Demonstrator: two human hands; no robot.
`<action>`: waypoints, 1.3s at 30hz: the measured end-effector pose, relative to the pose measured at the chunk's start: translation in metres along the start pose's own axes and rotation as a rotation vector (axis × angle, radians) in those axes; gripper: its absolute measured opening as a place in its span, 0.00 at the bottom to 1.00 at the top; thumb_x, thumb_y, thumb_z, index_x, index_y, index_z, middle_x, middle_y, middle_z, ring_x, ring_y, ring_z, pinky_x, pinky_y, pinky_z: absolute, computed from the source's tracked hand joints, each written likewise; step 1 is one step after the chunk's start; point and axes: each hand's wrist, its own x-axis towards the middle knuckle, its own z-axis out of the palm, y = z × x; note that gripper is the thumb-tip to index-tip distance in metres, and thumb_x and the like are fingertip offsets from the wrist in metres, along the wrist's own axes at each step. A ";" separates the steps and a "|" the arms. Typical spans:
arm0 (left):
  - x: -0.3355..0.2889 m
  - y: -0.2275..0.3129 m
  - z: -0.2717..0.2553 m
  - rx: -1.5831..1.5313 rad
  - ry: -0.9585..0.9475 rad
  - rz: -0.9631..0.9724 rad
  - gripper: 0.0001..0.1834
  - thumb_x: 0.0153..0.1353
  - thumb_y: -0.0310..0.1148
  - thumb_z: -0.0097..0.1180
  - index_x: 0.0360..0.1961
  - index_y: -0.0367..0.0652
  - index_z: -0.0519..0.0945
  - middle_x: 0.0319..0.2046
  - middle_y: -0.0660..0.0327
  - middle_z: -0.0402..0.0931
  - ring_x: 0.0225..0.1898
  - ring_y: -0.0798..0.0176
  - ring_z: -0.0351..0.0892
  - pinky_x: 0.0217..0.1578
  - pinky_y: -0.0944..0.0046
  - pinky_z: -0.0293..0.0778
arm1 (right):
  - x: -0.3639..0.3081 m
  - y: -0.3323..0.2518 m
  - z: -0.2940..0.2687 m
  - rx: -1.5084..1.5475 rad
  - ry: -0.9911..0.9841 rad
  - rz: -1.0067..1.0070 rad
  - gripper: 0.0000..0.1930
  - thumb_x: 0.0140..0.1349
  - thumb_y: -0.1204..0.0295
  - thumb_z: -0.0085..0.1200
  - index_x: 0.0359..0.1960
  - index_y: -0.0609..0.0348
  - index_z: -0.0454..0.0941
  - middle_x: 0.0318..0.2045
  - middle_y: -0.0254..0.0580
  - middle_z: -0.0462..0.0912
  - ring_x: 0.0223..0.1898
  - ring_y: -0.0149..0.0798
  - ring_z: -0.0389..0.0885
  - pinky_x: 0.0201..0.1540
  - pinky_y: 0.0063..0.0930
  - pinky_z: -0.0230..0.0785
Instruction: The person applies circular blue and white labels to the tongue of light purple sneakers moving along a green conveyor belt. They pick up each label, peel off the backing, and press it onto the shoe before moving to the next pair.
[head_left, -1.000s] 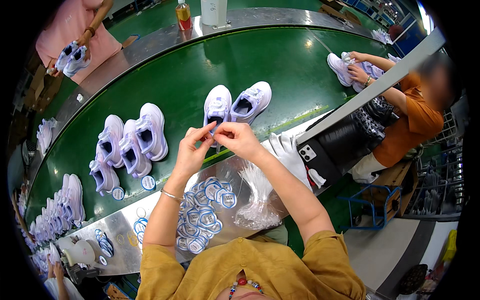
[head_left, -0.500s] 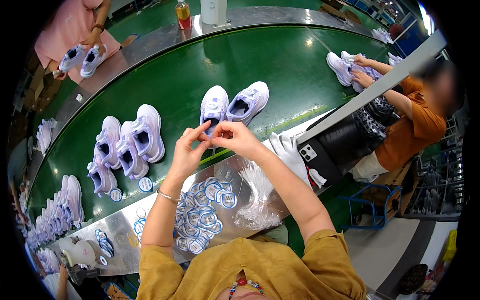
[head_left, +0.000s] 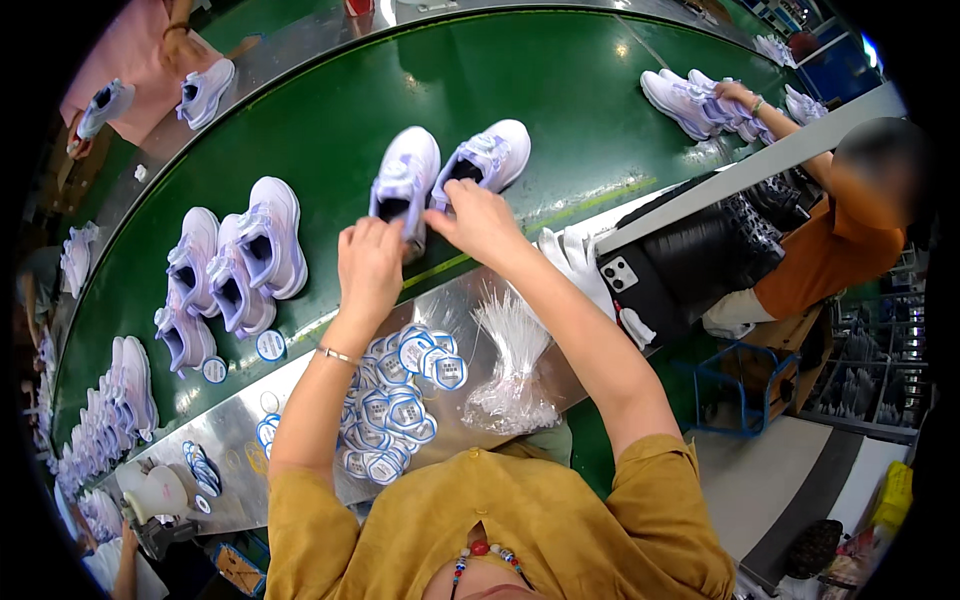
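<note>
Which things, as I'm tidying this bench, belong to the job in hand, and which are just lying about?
Likely in the job:
central white-lilac sneakers
round blue-rimmed tags
white plastic tag fasteners

Apparently lying about:
black smartphone
white glove

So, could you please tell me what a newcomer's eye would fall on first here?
Probably the pale shoes near the middle of the green surface, with the left hand and right hand at their heel ends. Next, perhaps, the heap of round tags on the metal ledge nearer the person, and the bundle of whitish ties to its right.
</note>
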 end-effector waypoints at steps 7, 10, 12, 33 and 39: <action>0.002 -0.031 0.015 0.067 0.090 -0.166 0.16 0.48 0.27 0.61 0.41 0.39 0.77 0.33 0.57 0.75 0.42 0.54 0.73 0.40 0.55 0.64 | -0.010 -0.013 -0.005 0.112 -0.155 -0.301 0.13 0.55 0.62 0.57 0.33 0.60 0.76 0.36 0.48 0.79 0.38 0.54 0.78 0.42 0.44 0.69; -0.009 -0.027 0.002 -0.050 0.032 -0.231 0.19 0.48 0.28 0.62 0.44 0.39 0.77 0.35 0.57 0.76 0.45 0.53 0.72 0.44 0.55 0.64 | -0.022 -0.012 -0.019 0.248 0.111 -0.381 0.13 0.56 0.63 0.57 0.33 0.60 0.76 0.36 0.46 0.79 0.39 0.52 0.77 0.41 0.42 0.70; -0.018 -0.023 -0.013 -0.078 0.109 -0.182 0.19 0.48 0.28 0.63 0.44 0.38 0.77 0.37 0.56 0.76 0.47 0.53 0.72 0.48 0.54 0.63 | -0.044 -0.014 -0.050 0.071 -0.029 -0.128 0.13 0.56 0.63 0.57 0.32 0.60 0.76 0.35 0.45 0.79 0.39 0.51 0.77 0.41 0.42 0.70; -0.124 0.156 -0.005 -0.412 -0.260 0.196 0.24 0.58 0.35 0.55 0.55 0.36 0.71 0.63 0.48 0.61 0.66 0.51 0.59 0.61 0.54 0.59 | -0.127 -0.046 -0.096 1.473 0.135 -0.041 0.12 0.68 0.70 0.47 0.42 0.66 0.78 0.27 0.38 0.78 0.30 0.29 0.75 0.44 0.27 0.71; -0.130 0.104 -0.021 -0.311 0.075 -0.164 0.12 0.47 0.25 0.60 0.36 0.38 0.77 0.34 0.55 0.72 0.38 0.52 0.71 0.37 0.58 0.72 | -0.187 -0.054 -0.058 0.196 -0.227 0.205 0.16 0.60 0.61 0.56 0.43 0.59 0.78 0.30 0.43 0.81 0.25 0.40 0.78 0.30 0.33 0.70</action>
